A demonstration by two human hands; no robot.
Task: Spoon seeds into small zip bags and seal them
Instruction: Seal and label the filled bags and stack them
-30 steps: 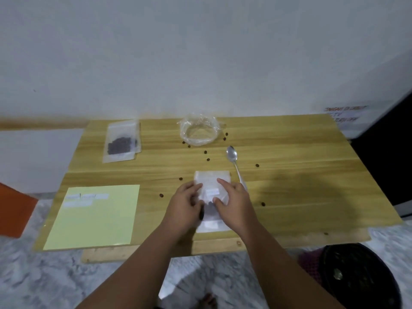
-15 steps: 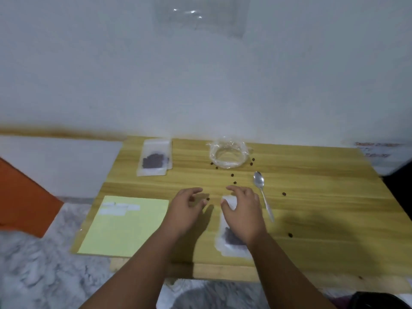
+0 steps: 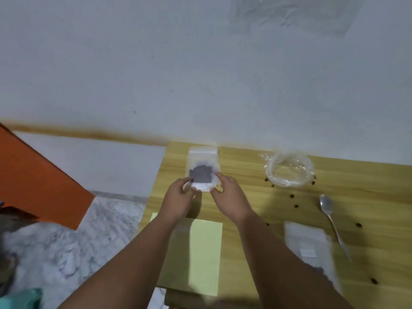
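Observation:
A small zip bag with a dark patch of seeds lies at the table's far left corner. My left hand pinches its lower left corner. My right hand holds its lower right edge between thumb and fingers. A second small zip bag with a white label lies flat near the right, partly behind my right forearm. The metal spoon rests on the wood just right of it, bowl pointing away. A crumpled clear plastic seed wrapper sits near the wall.
Loose dark seeds are scattered on the wooden table around the wrapper and spoon. A pale green sheet lies between my forearms at the front edge. An orange panel and marble floor lie left of the table.
Both hands left the labelled bag near the front and reached to the far-left bag of seeds, taking hold of its lower corners. The view swung left and up.

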